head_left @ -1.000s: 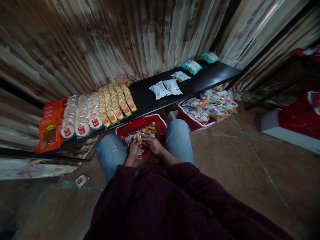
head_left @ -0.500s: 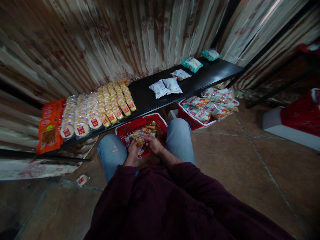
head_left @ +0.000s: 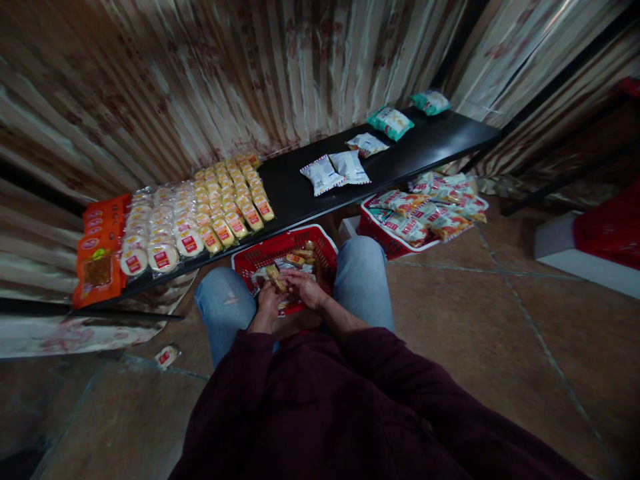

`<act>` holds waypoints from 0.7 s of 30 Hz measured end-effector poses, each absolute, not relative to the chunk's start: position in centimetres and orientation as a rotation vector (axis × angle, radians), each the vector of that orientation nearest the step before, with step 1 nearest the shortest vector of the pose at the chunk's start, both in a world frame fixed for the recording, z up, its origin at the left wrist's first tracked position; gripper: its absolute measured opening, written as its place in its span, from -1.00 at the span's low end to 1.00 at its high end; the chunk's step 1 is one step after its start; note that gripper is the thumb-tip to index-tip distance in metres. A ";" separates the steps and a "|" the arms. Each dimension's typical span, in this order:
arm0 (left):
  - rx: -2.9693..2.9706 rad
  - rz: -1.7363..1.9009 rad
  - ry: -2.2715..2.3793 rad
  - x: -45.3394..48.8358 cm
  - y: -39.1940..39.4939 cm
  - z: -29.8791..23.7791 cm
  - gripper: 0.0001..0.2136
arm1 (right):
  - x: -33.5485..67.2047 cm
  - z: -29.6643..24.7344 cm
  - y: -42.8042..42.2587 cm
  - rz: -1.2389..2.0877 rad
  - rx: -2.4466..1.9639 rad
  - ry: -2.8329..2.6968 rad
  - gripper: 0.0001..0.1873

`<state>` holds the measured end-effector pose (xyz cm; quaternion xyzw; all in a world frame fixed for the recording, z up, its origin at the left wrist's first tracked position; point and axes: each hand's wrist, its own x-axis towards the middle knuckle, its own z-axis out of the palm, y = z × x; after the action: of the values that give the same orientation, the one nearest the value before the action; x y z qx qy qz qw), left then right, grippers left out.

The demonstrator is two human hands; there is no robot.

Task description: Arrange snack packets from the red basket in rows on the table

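Note:
Over the red basket [head_left: 320, 235] between my knees, my left hand [head_left: 269, 300] is closed around yellow wrapped snack cakes [head_left: 275, 275]; how many is unclear. My right hand [head_left: 306, 289] meets them from the other side, its fingers bent against the wrapping, with the fingertips partly hidden. In the basket behind my hands lie more wrapped cakes [head_left: 296, 259] and some whitish packets. Rows of similar yellow wrapped cakes [head_left: 235, 220] stand on the black shelf [head_left: 285, 200] in front of me.
Left on the shelf are round white wrapped cakes [head_left: 164, 257] and orange packs [head_left: 100, 260]. White bags [head_left: 323, 175] and green bags [head_left: 391, 123] lie to the right. A second red basket [head_left: 395, 248] holds snack bags. One packet [head_left: 167, 357] lies on the floor.
The cakes in my hands have turned and show a narrower side. My hands stay nearly in place above the basket. The view has shifted slightly.

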<state>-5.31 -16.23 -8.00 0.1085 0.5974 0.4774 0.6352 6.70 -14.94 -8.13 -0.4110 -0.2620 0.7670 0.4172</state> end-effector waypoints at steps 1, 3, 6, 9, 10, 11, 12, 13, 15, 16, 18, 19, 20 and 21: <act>0.240 1.078 1.372 -5.2 -16.2 -7.9 -0.87 | 6.6 -8.3 -14.9 1.920 -1.037 -0.662 -0.69; 0.219 1.045 1.399 -5.0 -16.0 -7.8 -0.87 | 6.6 -8.6 -14.9 1.909 -1.055 -0.677 -0.68; 0.202 1.025 1.427 -4.9 -15.9 -7.8 -0.85 | 6.6 -9.1 -14.8 1.877 -1.105 -0.709 -0.66; 0.189 1.040 1.447 -5.0 -15.8 -7.9 -0.81 | 6.5 -9.4 -14.7 1.810 -1.171 -0.717 -0.65; 0.192 1.050 1.448 -5.1 -15.8 -8.0 -0.80 | 6.5 -9.6 -14.7 1.787 -1.184 -0.720 -0.65; 0.199 1.062 1.445 -5.2 -15.8 -8.0 -0.80 | 6.5 -9.7 -14.6 1.772 -1.190 -0.726 -0.64; 0.211 1.074 1.439 -5.3 -15.8 -8.1 -0.80 | 6.5 -9.8 -14.6 1.764 -1.189 -0.734 -0.64; 0.225 1.087 1.434 -5.4 -15.8 -8.1 -0.80 | 6.5 -9.9 -14.5 1.757 -1.188 -0.742 -0.63; 0.249 1.105 1.433 -5.5 -15.9 -8.1 -0.75 | 6.4 -10.1 -14.5 1.744 -1.195 -0.749 -0.64; 0.258 1.109 1.433 -5.6 -16.0 -8.1 -0.72 | 6.4 -10.2 -14.4 1.733 -1.204 -0.747 -0.64; 0.273 1.113 1.422 -5.6 -16.0 -7.9 -0.67 | 6.3 -10.4 -14.4 1.709 -1.215 -0.748 -0.65; 0.279 1.110 1.414 -5.6 -16.1 -7.7 -0.64 | 6.3 -10.5 -14.4 1.704 -1.216 -0.752 -0.65; 0.287 1.107 1.405 -5.5 -16.2 -7.6 -0.62 | 6.3 -10.6 -14.4 1.702 -1.215 -0.758 -0.64; 0.299 1.101 1.398 -5.5 -16.2 -7.4 -0.61 | 6.3 -10.6 -14.4 1.702 -1.213 -0.764 -0.63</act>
<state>-5.52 -16.22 -7.43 0.1300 0.6080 0.4789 0.6198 6.27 -14.43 -10.62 -0.4890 -0.3080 0.6858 0.4424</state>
